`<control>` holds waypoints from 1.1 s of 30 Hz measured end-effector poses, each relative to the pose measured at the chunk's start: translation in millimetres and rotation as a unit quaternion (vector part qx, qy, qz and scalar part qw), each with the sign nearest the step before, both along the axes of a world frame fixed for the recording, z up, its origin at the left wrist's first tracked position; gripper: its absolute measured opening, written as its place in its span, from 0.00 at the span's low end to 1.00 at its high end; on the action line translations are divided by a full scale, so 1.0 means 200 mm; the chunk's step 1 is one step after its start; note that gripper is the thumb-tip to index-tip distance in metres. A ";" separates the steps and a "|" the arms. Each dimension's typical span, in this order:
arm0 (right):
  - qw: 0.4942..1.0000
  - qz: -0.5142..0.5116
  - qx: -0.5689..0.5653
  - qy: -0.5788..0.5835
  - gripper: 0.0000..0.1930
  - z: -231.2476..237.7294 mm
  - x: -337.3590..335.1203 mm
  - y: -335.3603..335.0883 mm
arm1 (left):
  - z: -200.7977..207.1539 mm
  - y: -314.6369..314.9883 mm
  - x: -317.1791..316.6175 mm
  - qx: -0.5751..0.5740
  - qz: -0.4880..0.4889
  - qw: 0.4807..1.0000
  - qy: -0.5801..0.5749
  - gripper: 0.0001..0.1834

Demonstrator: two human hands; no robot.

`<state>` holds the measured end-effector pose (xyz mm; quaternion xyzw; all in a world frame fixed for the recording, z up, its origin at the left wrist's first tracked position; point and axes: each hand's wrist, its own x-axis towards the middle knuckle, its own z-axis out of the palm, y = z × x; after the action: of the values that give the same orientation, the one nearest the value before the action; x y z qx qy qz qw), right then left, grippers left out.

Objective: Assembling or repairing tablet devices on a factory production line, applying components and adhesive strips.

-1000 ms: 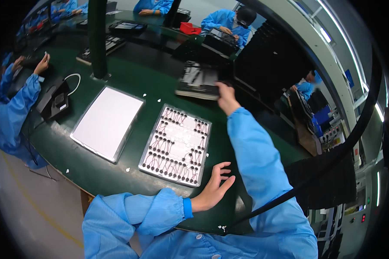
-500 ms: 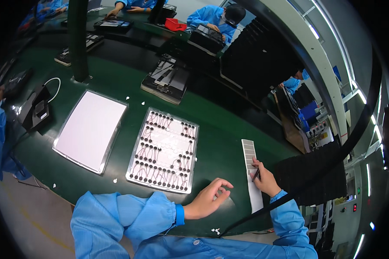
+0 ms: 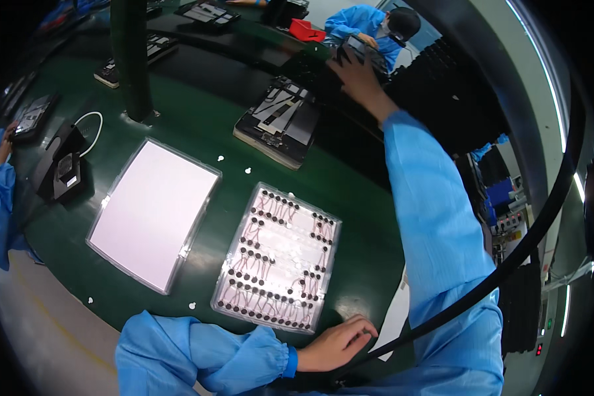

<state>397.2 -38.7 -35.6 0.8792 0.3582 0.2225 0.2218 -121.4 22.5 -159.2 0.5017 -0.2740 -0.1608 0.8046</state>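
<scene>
My right arm stretches far across the table. At its end my right hand (image 3: 363, 80) is raised with fingers spread, in front of a dark device (image 3: 369, 53) at the co-worker's place; I make out nothing held in it. My left hand (image 3: 336, 344) lies near the front table edge, fingers loosely curled and holding nothing visible. Beside it is a clear-edged tray (image 3: 290, 241) bearing rows of small black round parts with thin reddish wires. A white label strip (image 3: 395, 320) lies right of my left hand, partly covered by my right sleeve.
A second tray (image 3: 155, 214) with a plain white sheet lies at left. Behind stands a stack of opened flat devices (image 3: 277, 122). A post (image 3: 131, 66) rises from the table. A black stand (image 3: 63, 165) with a white cable is far left. A black cable (image 3: 482, 290) crosses close at right.
My right hand has left the label strip, where it held a thin dark tool, and reached far forward. My left hand stays near the table edge. The view has shifted.
</scene>
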 end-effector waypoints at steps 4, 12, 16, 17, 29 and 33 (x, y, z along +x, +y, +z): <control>0.978 -0.071 -0.188 -0.061 0.52 0.02 0.27 0.06 | -0.02 0.00 0.00 0.006 -0.049 0.999 0.006 0.08; 0.984 0.006 -0.162 0.071 0.38 0.15 0.31 -0.01 | 0.00 0.03 0.02 0.015 -0.052 0.998 0.013 0.09; 0.988 0.072 -0.132 0.027 0.25 0.15 0.31 -0.22 | 0.00 0.00 0.02 0.018 -0.055 0.998 -0.008 0.10; 0.988 0.070 -0.135 0.025 0.25 0.17 0.29 -0.25 | -0.01 0.00 0.02 0.026 -0.060 0.998 -0.003 0.10; 0.955 0.049 0.211 -0.205 0.46 -0.10 -0.16 -0.24 | -0.04 -0.04 -0.01 -0.011 -0.053 0.999 -0.001 0.08; 0.969 -0.080 0.207 -0.110 0.46 0.10 -0.16 -0.36 | 0.04 0.02 0.04 0.022 -0.086 0.995 0.043 0.11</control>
<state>364.6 -111.7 -15.8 0.9016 0.2065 0.3693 0.0897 -113.6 25.9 -151.3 0.4865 -0.2776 -0.2565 0.7877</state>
